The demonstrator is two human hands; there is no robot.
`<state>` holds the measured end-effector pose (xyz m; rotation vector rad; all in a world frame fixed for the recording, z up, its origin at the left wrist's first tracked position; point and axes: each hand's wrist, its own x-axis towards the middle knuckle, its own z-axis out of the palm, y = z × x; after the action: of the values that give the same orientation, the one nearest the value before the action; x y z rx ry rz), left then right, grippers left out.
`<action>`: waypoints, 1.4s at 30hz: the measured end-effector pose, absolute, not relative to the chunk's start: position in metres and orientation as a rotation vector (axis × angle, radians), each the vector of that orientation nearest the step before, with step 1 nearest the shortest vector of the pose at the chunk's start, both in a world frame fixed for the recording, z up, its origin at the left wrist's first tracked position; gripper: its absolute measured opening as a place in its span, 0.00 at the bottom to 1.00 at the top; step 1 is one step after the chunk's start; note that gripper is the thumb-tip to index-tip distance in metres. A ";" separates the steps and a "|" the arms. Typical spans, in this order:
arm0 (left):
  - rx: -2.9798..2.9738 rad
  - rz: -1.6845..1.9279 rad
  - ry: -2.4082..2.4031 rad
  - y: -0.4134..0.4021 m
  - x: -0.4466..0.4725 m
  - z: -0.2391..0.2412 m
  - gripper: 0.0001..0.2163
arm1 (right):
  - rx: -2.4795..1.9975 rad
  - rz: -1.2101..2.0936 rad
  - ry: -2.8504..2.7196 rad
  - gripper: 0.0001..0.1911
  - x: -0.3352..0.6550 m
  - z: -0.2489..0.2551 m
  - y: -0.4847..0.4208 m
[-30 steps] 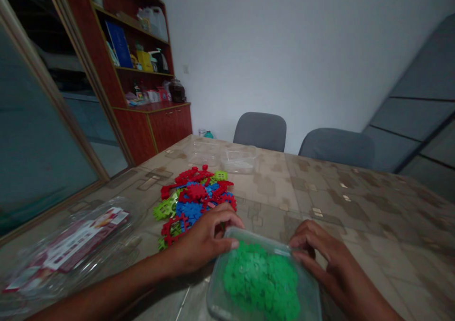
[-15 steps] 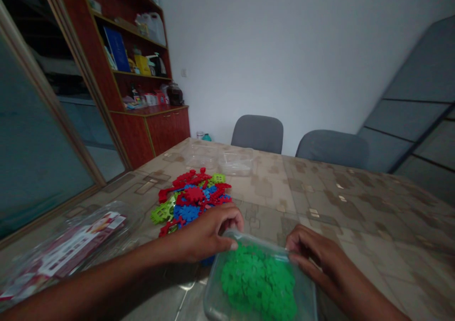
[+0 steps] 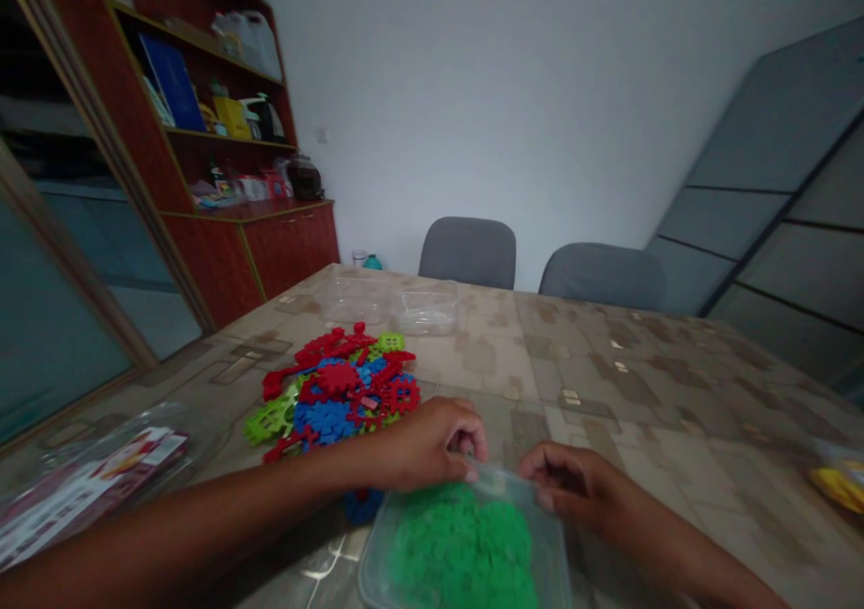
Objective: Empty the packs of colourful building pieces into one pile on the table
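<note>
A clear plastic container [image 3: 548, 566] full of green plastic pieces [image 3: 459, 550] sits at the table's near edge. My left hand [image 3: 432, 443] curls its fingers over the container's far left rim. My right hand [image 3: 573, 488] pinches the far right rim, fingers bent. Just beyond my left hand lies a pile of red, blue and light green toy pieces [image 3: 334, 389].
Two empty clear tubs [image 3: 424, 310] stand farther back on the patterned table [image 3: 641, 384]. A clear bag with printed card [image 3: 87, 479] lies at the left. Two grey chairs [image 3: 468, 249] stand behind the table, a red shelf cabinet [image 3: 222, 186] at the left, a yellow object [image 3: 841, 483] at the right edge.
The view has swung to the right and the container now sits lower in it. Both hands have drawn closer together along its far rim.
</note>
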<state>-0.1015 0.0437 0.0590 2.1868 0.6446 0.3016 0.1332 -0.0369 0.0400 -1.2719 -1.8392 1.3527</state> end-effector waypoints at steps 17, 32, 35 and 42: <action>2.130 0.262 0.671 0.045 -0.133 0.070 0.06 | -1.444 1.143 -1.786 0.08 0.119 0.054 -0.043; 1.887 -0.036 0.735 0.049 -0.149 0.081 0.06 | -1.273 1.513 -1.677 0.16 0.120 0.050 -0.042; 1.935 -0.041 0.758 0.044 -0.147 0.088 0.06 | -1.289 1.497 -1.694 0.19 0.115 0.057 -0.044; 1.817 -0.017 0.710 0.041 -0.153 0.085 0.05 | -1.303 1.440 -1.783 0.17 0.117 0.060 -0.045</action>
<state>-0.1525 0.0407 0.0855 1.8170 0.7104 -0.0166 0.1171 -0.0445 0.0595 -1.3027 -1.7832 1.4403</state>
